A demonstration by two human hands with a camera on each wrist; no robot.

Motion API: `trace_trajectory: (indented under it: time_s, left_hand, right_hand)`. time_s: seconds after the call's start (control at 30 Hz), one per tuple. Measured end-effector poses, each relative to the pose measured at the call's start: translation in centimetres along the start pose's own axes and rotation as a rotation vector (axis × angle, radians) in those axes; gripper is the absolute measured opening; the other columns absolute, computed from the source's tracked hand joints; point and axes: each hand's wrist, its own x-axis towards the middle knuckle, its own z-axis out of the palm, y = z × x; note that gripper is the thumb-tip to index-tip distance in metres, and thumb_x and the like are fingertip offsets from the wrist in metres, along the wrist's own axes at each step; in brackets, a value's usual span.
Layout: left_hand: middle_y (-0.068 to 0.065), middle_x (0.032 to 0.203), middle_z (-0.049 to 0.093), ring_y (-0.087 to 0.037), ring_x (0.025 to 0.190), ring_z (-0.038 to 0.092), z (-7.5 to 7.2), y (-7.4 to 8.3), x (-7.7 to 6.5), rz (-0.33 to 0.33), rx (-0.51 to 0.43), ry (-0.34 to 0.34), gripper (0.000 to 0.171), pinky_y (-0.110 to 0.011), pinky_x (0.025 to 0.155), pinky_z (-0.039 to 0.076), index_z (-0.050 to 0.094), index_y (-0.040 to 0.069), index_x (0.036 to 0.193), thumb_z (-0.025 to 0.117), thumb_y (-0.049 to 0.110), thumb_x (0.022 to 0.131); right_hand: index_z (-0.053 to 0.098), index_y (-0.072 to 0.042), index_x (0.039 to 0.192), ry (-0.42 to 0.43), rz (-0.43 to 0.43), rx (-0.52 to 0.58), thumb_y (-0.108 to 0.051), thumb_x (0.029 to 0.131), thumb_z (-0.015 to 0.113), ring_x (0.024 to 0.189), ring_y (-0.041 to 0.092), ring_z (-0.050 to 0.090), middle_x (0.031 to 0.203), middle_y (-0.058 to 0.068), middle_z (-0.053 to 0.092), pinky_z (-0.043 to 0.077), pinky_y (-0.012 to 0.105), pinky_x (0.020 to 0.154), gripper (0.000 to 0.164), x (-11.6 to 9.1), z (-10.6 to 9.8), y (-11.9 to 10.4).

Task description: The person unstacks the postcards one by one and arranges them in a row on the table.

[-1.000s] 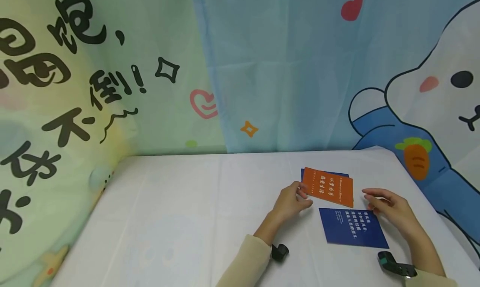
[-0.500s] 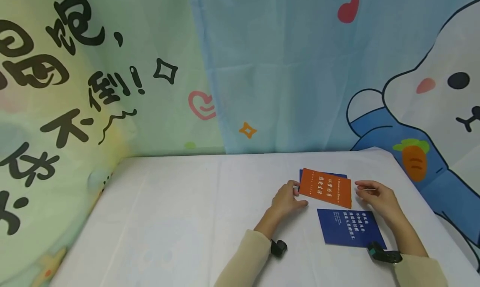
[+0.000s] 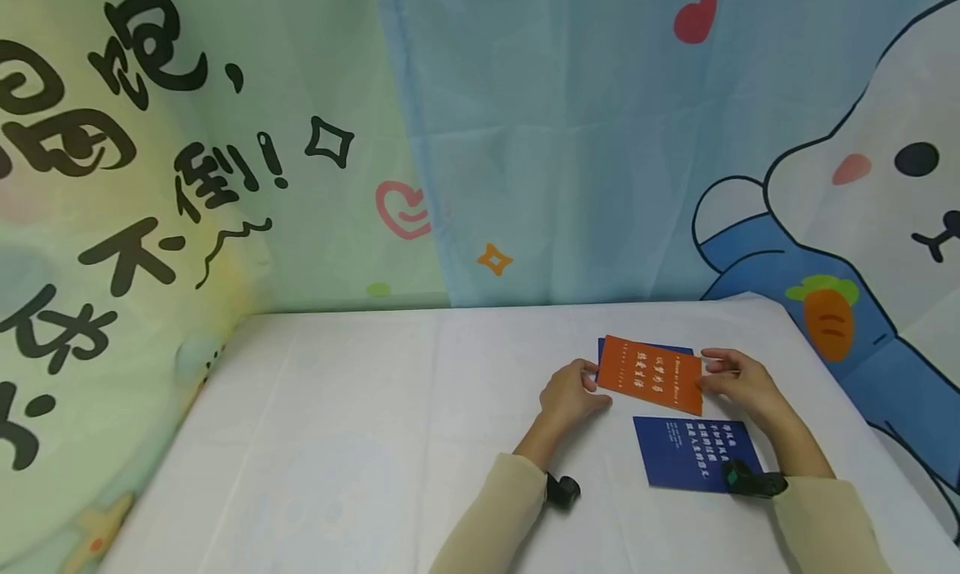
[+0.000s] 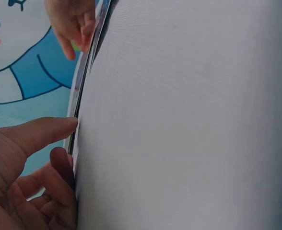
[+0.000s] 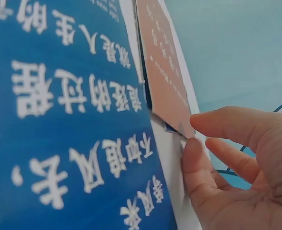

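Orange card [image 3: 651,376] lies lengthwise between left hand [image 3: 568,397], fingers parted at one end, and right hand [image 3: 744,386], fingers touching the other; whether these pinch, I cannot tell.

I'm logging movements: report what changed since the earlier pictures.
The right hand moved forward and left, from the near blue card to the right edge of the orange card; whether it grips is unclear. The left hand stayed beside that card's left edge; both cards lie as before.
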Motion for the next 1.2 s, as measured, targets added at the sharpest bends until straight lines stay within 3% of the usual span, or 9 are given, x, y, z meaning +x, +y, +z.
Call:
trace_trajectory:
  time_s: [0.13,0.3,0.47,0.63,0.77,1.07,1.2]
  left_hand:
    - [0.012,0.069,0.049,-0.004,0.064,0.044,0.1,-0.1,-0.1,0.025,0.01,0.016,0.036,-0.024,0.063,0.033,0.067,0.018,0.113,0.08,0.025,0.079]
    - [0.011,0.067,0.048,-0.004,0.062,0.043,0.2,0.0,0.1,0.042,0.023,0.038,0.033,-0.023,0.061,0.032,0.068,0.016,0.11,0.079,0.023,0.08]
    - [0.01,0.067,0.049,-0.005,0.061,0.044,0.2,-0.1,0.3,0.016,-0.005,0.044,0.03,-0.023,0.061,0.032,0.068,0.017,0.105,0.081,0.02,0.078]
    - [0.01,0.067,0.052,-0.005,0.061,0.046,0.3,-0.3,0.5,-0.019,-0.059,0.052,0.027,-0.023,0.061,0.034,0.069,0.018,0.097,0.082,0.016,0.074]
    - [0.011,0.067,0.054,-0.005,0.062,0.046,0.3,-0.5,0.7,-0.032,-0.093,0.051,0.025,-0.023,0.062,0.034,0.069,0.018,0.094,0.083,0.016,0.073]
    - [0.01,0.072,0.055,-0.006,0.065,0.047,0.1,-1.0,1.1,-0.049,-0.224,0.017,0.025,-0.022,0.06,0.038,0.07,0.017,0.095,0.082,0.013,0.073]
    - [0.008,0.073,0.054,-0.006,0.059,0.049,-0.1,-1.3,1.3,-0.074,-0.352,-0.025,0.027,-0.019,0.055,0.043,0.069,0.013,0.097,0.082,0.009,0.074]
  right_hand:
    - [0.031,0.011,0.144,-0.002,0.038,0.006,-0.019,0.09,0.063,0.11,0.041,0.043,0.132,0.034,0.038,0.042,0.048,0.091,0.069,0.4,0.1,0.4]
    - [0.032,0.011,0.144,0.002,0.055,0.004,-0.018,0.091,0.061,0.107,0.037,0.041,0.126,0.031,0.039,0.04,0.04,0.086,0.068,0.6,0.2,0.4]
    - [0.034,0.01,0.144,0.016,0.038,0.009,-0.02,0.093,0.059,0.103,0.033,0.042,0.121,0.026,0.043,0.038,0.037,0.083,0.064,0.7,0.4,0.6]
    - [0.037,0.007,0.144,0.054,0.037,0.021,-0.022,0.095,0.054,0.097,0.026,0.048,0.116,0.021,0.049,0.042,0.027,0.074,0.059,0.8,0.8,0.6]
    - [0.038,0.006,0.144,0.087,0.038,0.06,-0.021,0.097,0.05,0.088,0.019,0.054,0.119,0.025,0.052,0.046,0.016,0.062,0.055,0.6,1.0,0.3]
    - [0.032,0.006,0.146,0.09,0.003,0.109,-0.022,0.1,0.05,0.071,0.01,0.06,0.119,0.032,0.058,0.051,0.022,0.062,0.057,0.0,1.2,-0.6]
    - [0.031,0.007,0.146,0.079,-0.014,0.087,-0.022,0.1,0.051,0.068,0.01,0.059,0.118,0.031,0.06,0.051,0.023,0.061,0.058,0.0,1.3,-0.7]
